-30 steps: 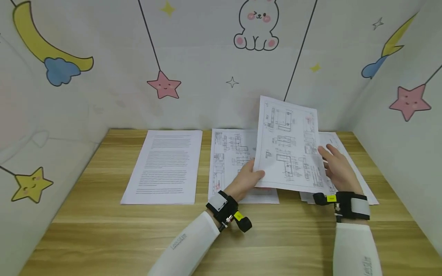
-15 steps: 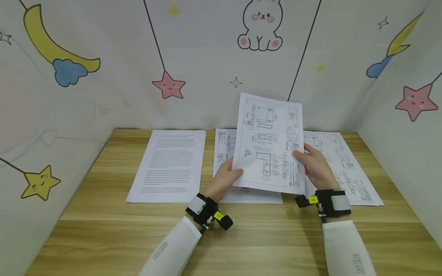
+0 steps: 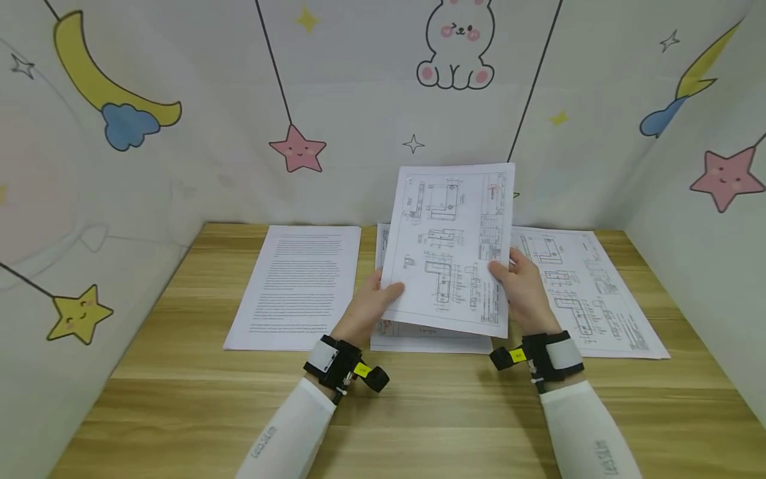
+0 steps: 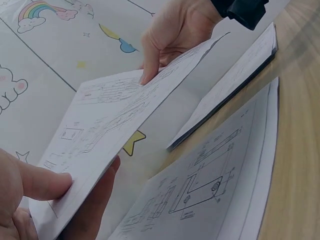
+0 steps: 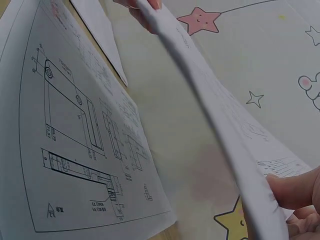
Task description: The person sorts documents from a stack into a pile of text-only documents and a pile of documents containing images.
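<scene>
A sheet of paper with technical drawings (image 3: 449,246) is held up between both hands, tilted over the middle of the table. At its lower left edge the left hand (image 3: 366,307) pinches it, thumb on the printed face and fingers behind. My right hand (image 3: 526,293) grips the right edge the same way, as the left wrist view also shows. Below the raised paper lies the middle stack of drawings (image 3: 431,340), mostly covered by it in the head view. Another stack of drawings (image 3: 589,293) lies to the right, beyond the right hand.
A stack of text pages (image 3: 299,286) lies at the left on the wooden table (image 3: 419,426). Behind the table stands a white wall covering (image 3: 353,100) printed with stars, a moon and a bear. Both wrists wear black straps.
The right hand, earlier loosely spread at the paper's right edge, has taken hold of it. Both hands have carried the raised paper leftward from the right stack to over the middle stack.
</scene>
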Demonstrator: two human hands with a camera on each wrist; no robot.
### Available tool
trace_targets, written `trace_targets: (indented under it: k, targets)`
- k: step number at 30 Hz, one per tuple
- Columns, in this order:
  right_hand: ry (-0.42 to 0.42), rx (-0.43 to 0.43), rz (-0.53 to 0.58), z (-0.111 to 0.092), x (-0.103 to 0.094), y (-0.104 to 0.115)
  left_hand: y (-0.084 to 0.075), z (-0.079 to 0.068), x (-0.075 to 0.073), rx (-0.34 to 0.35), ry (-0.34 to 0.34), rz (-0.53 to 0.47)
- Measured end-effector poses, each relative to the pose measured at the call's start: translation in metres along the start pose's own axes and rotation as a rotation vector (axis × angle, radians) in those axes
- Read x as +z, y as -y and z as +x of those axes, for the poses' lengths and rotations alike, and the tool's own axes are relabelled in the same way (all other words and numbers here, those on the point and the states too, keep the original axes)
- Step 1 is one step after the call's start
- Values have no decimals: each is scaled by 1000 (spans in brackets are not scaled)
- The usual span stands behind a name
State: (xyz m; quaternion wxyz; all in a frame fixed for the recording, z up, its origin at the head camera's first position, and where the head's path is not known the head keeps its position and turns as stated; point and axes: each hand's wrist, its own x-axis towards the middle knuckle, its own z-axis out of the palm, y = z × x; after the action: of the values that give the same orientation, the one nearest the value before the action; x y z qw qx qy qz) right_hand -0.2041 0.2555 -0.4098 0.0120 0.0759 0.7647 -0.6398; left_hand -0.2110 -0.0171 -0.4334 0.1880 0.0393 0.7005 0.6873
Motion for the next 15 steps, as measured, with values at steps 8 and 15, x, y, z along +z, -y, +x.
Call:
trace_targets:
  k: [8, 15]
  targets:
    - [-50, -14, -37, 4, 15, -7, 0, 2, -11, 13, -96, 51]
    - [-49, 17, -111, 8, 21, -15, 0, 1, -16, -39, -149, 107]
